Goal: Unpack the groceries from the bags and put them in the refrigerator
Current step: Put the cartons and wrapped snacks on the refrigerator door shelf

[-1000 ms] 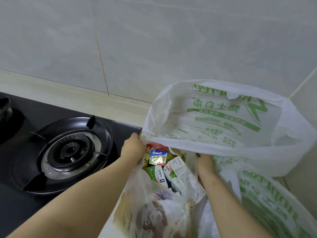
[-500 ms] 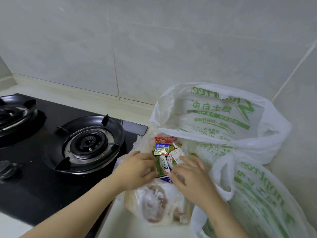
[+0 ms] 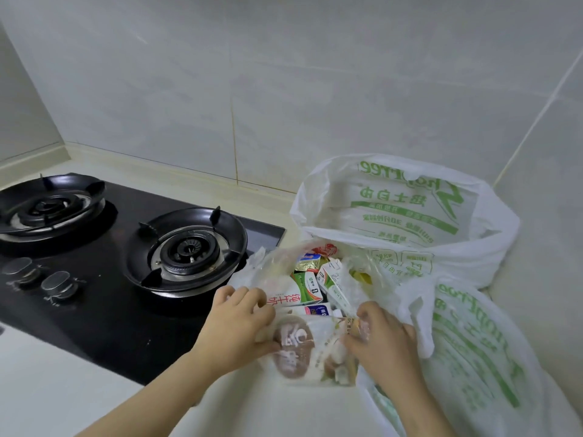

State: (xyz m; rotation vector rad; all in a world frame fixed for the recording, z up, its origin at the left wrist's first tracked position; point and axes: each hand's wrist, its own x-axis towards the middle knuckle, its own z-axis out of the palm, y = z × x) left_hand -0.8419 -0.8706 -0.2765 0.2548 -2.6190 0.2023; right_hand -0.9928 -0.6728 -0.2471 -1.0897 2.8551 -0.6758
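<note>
Both hands are on the clear bag (image 3: 262, 272) of groceries, which sits on the counter (image 3: 284, 414) between the hob (image 3: 186, 247) and the two white-green shopping bags, rear shopping bag (image 3: 410, 212) and near shopping bag (image 3: 473, 367). My left hand (image 3: 239, 326) has its fingers curled over the film at the left edge, thumb against the soft pack (image 3: 299, 345) with brown print. My right hand (image 3: 383, 340) is curled too, pinching film at the pack's right side. The fridge is not in view. Handling, my guess: the film is thin, slick and stretchy, so it is bad to lift by because it could tear under the load. The soft pack looks pliable, maybe chilled; it probably sags, so I take it with a flat grip on both short sides. The milk carton (image 3: 284, 299) with red characters and the green carton (image 3: 307, 283) behind it look stiff and fairly heavy, fine to grab round the body, upright. The small foil packet (image 3: 307, 264) at the back is light and easy to crush, so pinch it lightly. Cartons are packed touching, so pulling one may tip the others. I can't see what lies lower in the bag.
</note>
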